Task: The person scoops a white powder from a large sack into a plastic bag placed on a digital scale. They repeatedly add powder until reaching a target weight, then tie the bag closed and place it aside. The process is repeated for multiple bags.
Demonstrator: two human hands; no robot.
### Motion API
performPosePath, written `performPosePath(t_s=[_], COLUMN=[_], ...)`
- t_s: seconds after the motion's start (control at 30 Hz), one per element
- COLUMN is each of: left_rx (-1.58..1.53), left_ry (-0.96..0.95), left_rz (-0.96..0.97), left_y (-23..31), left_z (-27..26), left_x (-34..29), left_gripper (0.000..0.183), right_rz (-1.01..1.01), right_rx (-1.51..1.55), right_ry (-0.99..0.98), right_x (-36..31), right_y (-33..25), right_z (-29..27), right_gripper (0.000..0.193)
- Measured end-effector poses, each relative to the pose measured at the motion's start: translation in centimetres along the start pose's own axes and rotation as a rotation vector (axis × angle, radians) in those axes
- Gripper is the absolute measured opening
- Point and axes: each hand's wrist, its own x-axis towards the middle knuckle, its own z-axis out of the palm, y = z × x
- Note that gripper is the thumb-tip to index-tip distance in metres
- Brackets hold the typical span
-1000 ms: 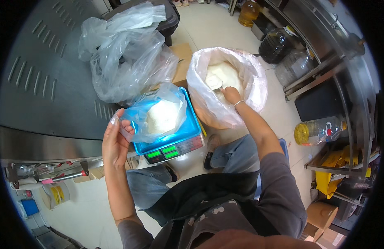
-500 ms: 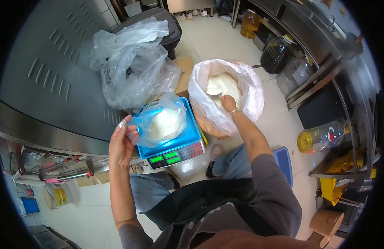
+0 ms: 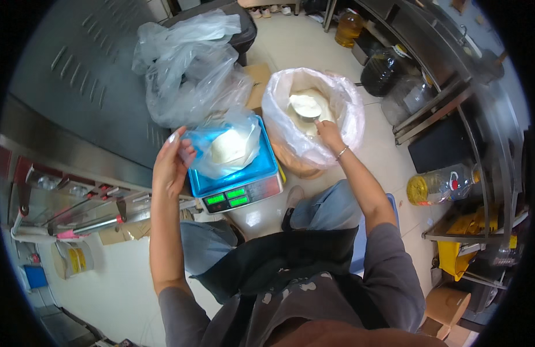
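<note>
My right hand [image 3: 330, 136] is closed round the handle of a metal scoop [image 3: 309, 117], which carries a heap of white powder. The scoop is inside the mouth of a large sack with a pale plastic lining [image 3: 279, 107], over more powder. To the left, a clear plastic bag [image 3: 212, 165] with white powder [image 3: 230, 146] in it rests on the blue tray of a digital scale [image 3: 244, 196], its green displays lit. My left hand [image 3: 173, 162] pinches the bag's edge at the tray's left side, fingers closed.
A bundle of clear plastic sheeting [image 3: 189, 81] lies beyond the scale, by a dark bin [image 3: 241, 37]. A grey vented metal cabinet [image 3: 76, 69] stands at left. Along the right, a steel rack [image 3: 435, 118] has large bottles beside it, one with yellow liquid [image 3: 418, 189].
My right hand has drawn the scoop slightly up, and the powder heap on it shows fuller. My left hand keeps its hold on the bag. The whole view has shifted a little.
</note>
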Motion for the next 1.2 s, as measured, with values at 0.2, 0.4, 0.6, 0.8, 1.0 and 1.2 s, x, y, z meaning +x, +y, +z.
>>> performPosePath(t_s=[0.2, 0.4, 0.6, 0.8, 1.0, 1.2], left_rx=[0.034, 0.038, 0.066, 0.084, 0.071, 0.069], left_ry=[-0.024, -0.036, -0.029, -0.018, 0.002, -0.009], left_rz=[0.027, 0.043, 0.049, 0.035, 0.036, 0.028], left_y=[-0.3, -0.7, -0.5, -0.6, -0.5, -0.7], left_z=[-0.1, -0.2, 0.2, -0.5, -0.4, -0.6], left_x=[0.2, 0.6, 0.4, 0.7, 0.3, 0.7], left_gripper=[0.035, 0.033, 0.031, 0.035, 0.034, 0.034], right_rz=[0.042, 0.05, 0.057, 0.01, 0.002, -0.066], right_rx=[0.12, 0.234, 0.232, 0.145, 0.144, 0.217], right_ry=[0.022, -0.016, -0.046, -0.059, -0.129, -0.256], right_x=[-3.1, -5.0, -6.6, -7.2, -8.3, -9.8], right_y=[-2.6, -3.1, -4.2, -5.4, -10.1, -16.4], right_z=[-3.0, -6.3, -9.5, -12.7, -15.9, -17.7], right_gripper=[0.041, 0.032, 0.029, 0.035, 0.034, 0.032])
